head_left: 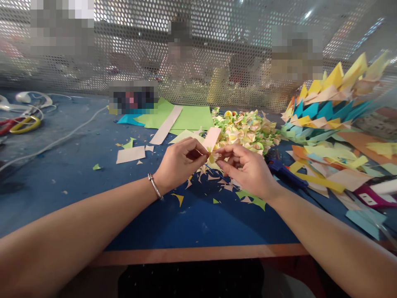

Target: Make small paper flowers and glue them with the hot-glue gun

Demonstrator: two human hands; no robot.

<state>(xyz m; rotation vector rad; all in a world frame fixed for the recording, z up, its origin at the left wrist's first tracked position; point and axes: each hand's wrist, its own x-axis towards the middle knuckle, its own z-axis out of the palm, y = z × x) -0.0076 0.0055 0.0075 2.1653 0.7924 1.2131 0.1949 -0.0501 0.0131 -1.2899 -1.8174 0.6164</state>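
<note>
A small pale yellow paper flower (212, 157) is pinched between my left hand's (182, 159) thumb and forefinger, above the blue table. My right hand (246, 167) meets it from the other side, its thumb and fingertips closed around the petals. Part of the flower is hidden by the fingers. Just behind the hands is a heap of small folded paper flowers (245, 132) in cream, green and yellow. Pink paper strips (213, 135) lie at the heap's left. Paper scraps (228, 187) are scattered under both hands.
Green paper sheets (192, 116) lie at the back. On the right are a blue glue gun (288, 174), cut paper strips (328, 178), a magenta power strip (372, 196) and a layered pointed-paper piece (331, 103). Yellow-handled scissors (26, 124) and a white cable (62, 138) lie left; a perforated metal screen (201, 49) stands behind.
</note>
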